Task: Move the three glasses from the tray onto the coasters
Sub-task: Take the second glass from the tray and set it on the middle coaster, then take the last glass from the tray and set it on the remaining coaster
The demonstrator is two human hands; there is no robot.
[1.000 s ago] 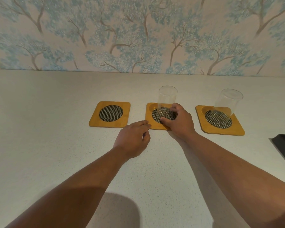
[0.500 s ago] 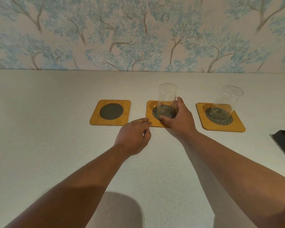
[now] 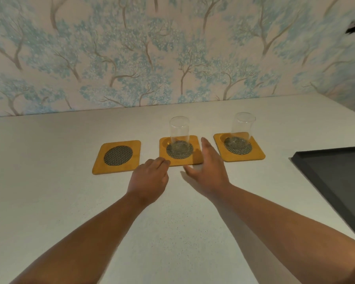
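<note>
Glasses: two set on coasters, third not in view.

Middle glass (image 3: 179, 133) upright on middle coaster (image 3: 195, 158); right glass (image 3: 242, 128) upright on right coaster (image 3: 256, 155); left coaster (image 3: 98, 167) bare. Right hand (image 3: 208, 171) just near of middle coaster, fingers (image 3: 206, 145) spread, gripping nothing, apart from glass. Left hand (image 3: 149, 179) resting on tabletop (image 3: 49, 201), fingers (image 3: 158, 161) loosely curled, empty, at near-left corner of middle coaster. Dark tray (image 3: 301, 163) at right edge, visible part bare. Likely step: second placement done. Next move calls for reaching right to tray, then carrying last glass across to left coaster without knocking standing ones.
</note>
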